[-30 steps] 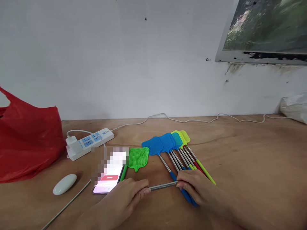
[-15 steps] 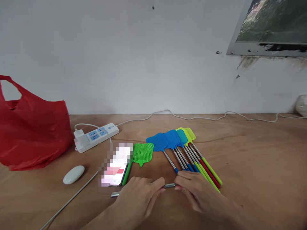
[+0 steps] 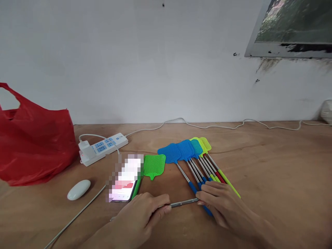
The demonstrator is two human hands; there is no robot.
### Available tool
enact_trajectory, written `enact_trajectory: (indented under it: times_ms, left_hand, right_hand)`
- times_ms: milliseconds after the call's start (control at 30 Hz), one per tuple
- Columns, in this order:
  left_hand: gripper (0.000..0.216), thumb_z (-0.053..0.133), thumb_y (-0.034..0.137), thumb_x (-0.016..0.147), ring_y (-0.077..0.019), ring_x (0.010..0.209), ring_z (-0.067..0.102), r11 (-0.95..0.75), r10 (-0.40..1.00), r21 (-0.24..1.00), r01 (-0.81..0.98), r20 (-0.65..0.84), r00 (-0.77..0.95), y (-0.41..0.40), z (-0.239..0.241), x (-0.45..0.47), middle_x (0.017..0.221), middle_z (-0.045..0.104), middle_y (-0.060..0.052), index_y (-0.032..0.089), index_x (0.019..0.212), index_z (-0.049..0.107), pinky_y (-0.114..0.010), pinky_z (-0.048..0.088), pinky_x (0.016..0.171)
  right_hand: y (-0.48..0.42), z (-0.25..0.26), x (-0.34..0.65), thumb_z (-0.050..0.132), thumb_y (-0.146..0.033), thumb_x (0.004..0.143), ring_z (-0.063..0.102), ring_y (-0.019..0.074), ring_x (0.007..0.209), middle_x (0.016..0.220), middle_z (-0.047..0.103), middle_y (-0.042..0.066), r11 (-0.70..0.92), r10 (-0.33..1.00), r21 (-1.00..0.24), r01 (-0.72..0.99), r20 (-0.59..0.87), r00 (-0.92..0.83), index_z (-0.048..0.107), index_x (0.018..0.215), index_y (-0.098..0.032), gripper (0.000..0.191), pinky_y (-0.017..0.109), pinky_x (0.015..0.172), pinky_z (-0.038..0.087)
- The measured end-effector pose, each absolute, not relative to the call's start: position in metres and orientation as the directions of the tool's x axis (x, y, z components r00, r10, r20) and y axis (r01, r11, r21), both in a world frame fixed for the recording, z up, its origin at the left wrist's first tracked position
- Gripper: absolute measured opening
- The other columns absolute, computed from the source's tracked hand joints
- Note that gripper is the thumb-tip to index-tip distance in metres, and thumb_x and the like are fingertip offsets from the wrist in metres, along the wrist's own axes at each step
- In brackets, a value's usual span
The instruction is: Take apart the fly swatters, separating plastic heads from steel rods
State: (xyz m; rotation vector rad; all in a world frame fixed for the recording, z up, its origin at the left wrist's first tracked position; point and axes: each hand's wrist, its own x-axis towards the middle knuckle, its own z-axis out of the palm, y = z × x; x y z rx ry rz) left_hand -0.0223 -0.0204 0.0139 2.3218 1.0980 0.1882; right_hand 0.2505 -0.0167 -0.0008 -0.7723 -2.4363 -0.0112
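Observation:
A thin silver telescopic metal rod (image 3: 183, 203) spans the space between my two hands, low over the table. My left hand (image 3: 142, 214) is closed around its thicker part, and a bit of the rod's end peeks out on the far left of that hand. With fingers pinched, my right hand (image 3: 221, 200) grips the thin end, just over the handles of several fly swatters. Those swatters lie fanned out, with blue heads (image 3: 185, 150) and yellow-green heads (image 3: 205, 144). A loose green swatter head (image 3: 154, 166) rests beyond my left hand, near a green handle (image 3: 136, 188).
A lit phone (image 3: 124, 183) lies left of the green handle. Further left are a white mouse (image 3: 79, 190), a white power strip (image 3: 103, 148) with a plugged-in charger, and a red plastic bag (image 3: 38, 145). A white cable (image 3: 218, 127) runs along the wall.
My hands have moved apart, the right one going right and slightly up. A longer stretch of the rod shows between them.

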Motion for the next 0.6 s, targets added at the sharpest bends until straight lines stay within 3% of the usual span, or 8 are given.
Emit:
enact_trajectory:
  times_ms: [267,400,600]
  left_hand:
    - [0.040,0.027,0.046,0.109,-0.0170,0.070,0.052,-0.489,0.757,0.541,0.684,-0.127,0.641,-0.020,0.012,-0.025,0.071,0.053,0.004,0.023,0.081,0.045,-0.028,0.028,0.061]
    - [0.040,0.028,0.046,0.109,-0.0164,0.069,0.052,-0.486,0.760,0.549,0.680,-0.120,0.639,-0.022,0.013,-0.023,0.071,0.053,0.004,0.023,0.081,0.046,-0.028,0.030,0.062]
    - [0.039,0.029,0.043,0.108,-0.0174,0.068,0.057,-0.527,0.776,0.479,0.702,-0.067,0.628,-0.024,0.014,-0.036,0.074,0.060,0.002,0.023,0.085,0.052,-0.028,0.031,0.061]
  right_hand:
    - [-0.015,-0.002,0.259,0.038,-0.015,0.102,0.052,0.0186,0.060,0.071,0.064,0.003,0.830,0.541,-0.166,0.532,0.472,-0.696,0.059,0.089,-0.021,0.026,0.031,0.057,0.035]
    - [-0.016,0.001,0.266,0.042,-0.020,0.103,0.059,0.0184,0.067,0.077,0.067,0.004,0.774,0.633,-0.327,0.542,0.405,-0.660,0.061,0.093,-0.022,0.021,0.030,0.062,0.041]
    - [-0.020,0.001,0.287,0.044,-0.036,0.104,0.056,0.0155,0.062,0.071,0.062,0.000,0.515,0.845,-0.594,0.618,0.229,-0.483,0.060,0.082,-0.023,0.031,0.028,0.058,0.041]
